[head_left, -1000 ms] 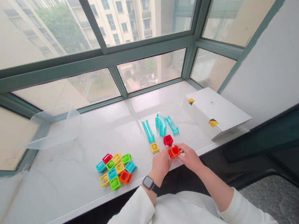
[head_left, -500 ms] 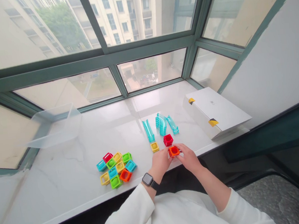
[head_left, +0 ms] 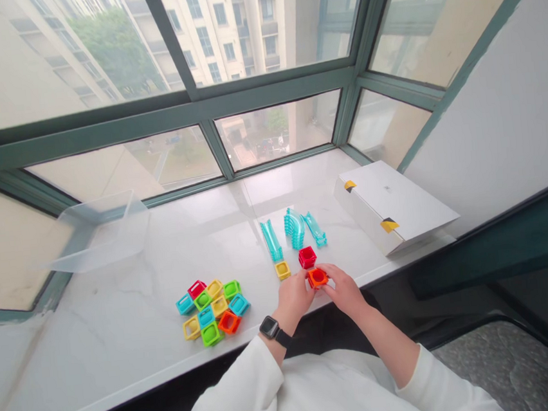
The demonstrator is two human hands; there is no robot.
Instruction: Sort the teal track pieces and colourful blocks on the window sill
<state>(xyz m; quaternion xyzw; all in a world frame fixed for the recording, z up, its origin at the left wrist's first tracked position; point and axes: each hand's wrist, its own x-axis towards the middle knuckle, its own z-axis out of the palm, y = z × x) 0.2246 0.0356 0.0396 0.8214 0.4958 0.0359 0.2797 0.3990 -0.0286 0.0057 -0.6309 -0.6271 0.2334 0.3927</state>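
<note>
Between my two hands is an orange hollow block (head_left: pixel 318 278) with a round opening on top. My left hand (head_left: pixel 293 299) grips its left side, and my right hand (head_left: pixel 343 289) closes on its right side. Just beyond it sits a red block (head_left: pixel 307 257). A yellow block (head_left: pixel 283 270) lies to the left of the red one, at the near end of a straight turquoise track piece (head_left: pixel 272 240). Curved turquoise track pieces (head_left: pixel 294 228) are stacked behind the red block, with another turquoise track piece (head_left: pixel 316 229) on their right.
Several coloured hollow blocks (head_left: pixel 220 306) lie in a cluster to the left, near the front edge of the white sill (head_left: pixel 135 322). A clear plastic bin (head_left: pixel 112 240) stands at the back left. At the right is a white box (head_left: pixel 400 203) with yellow-and-black tabs.
Hardly anything differs. The whole view has shifted very slightly, and both hands keep their hold on the orange block.
</note>
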